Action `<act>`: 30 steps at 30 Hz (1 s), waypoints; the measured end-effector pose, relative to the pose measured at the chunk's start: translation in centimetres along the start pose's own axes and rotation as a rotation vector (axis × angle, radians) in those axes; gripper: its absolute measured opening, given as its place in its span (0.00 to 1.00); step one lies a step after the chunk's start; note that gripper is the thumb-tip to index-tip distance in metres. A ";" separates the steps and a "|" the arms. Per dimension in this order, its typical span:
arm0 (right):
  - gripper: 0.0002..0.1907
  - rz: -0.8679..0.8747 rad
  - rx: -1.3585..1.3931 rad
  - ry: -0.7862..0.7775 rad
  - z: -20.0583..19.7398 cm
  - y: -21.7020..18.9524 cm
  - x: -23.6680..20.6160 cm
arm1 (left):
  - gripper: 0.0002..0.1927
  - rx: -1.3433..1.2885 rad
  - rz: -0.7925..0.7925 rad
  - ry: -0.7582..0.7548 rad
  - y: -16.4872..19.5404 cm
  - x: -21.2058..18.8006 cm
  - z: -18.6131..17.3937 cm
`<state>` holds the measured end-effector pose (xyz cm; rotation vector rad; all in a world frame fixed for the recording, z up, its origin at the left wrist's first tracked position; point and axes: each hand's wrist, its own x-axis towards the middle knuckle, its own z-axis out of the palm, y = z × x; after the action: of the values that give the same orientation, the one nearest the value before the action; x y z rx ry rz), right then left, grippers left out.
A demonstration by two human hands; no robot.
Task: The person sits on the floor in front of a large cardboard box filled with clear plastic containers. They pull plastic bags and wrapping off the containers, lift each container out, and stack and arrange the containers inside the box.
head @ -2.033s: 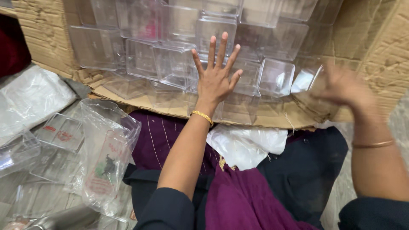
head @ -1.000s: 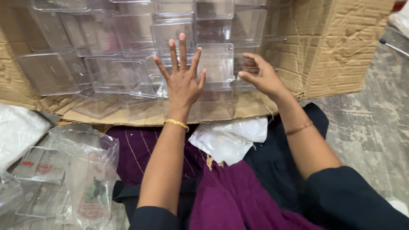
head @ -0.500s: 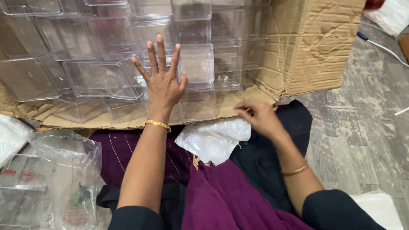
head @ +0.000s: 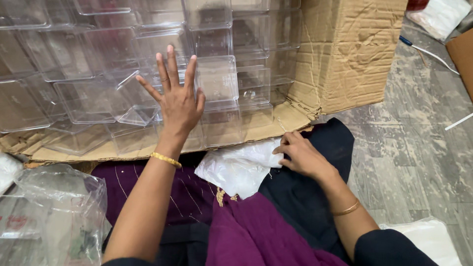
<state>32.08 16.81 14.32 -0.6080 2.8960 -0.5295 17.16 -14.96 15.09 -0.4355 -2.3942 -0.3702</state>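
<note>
Left hand (head: pixel 180 101) splayed flat against stacked clear boxes (head: pixel 217 81) | right hand (head: pixel 300 156) pinching white plastic bag (head: pixel 236 170), below-right; hands apart

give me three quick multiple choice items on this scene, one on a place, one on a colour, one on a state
1. Where do the clear plastic boxes sit?
A. in the cardboard carton
B. on a shelf
C. in a metal bucket

2. What colour is the bangle on the left wrist?
A. green
B. gold
C. black

3. How is the left hand?
A. a closed fist
B. wrapped round a cup
C. fingers spread, flat against the boxes

Answers: 1 A, boxes stacked inside the open carton; 2 B, it shines gold; 3 C, spread fingers press on the stack.
</note>
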 end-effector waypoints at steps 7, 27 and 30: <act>0.26 -0.043 0.022 0.065 0.4 1.3 1.2 | 0.30 -0.502 0.169 -0.015 5.6 0.1 -0.7; 0.08 0.014 0.407 0.502 -3.4 -0.1 2.0 | 0.19 -1.020 0.101 -0.489 13.7 -2.8 1.5; 0.09 0.028 0.481 0.539 -4.1 -0.4 2.6 | 0.13 -0.967 -0.008 -0.485 13.3 -2.5 2.6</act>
<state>29.07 16.71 18.14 -0.3922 3.0368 -1.5308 22.83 -2.52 13.49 -1.0249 -2.5132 -1.5932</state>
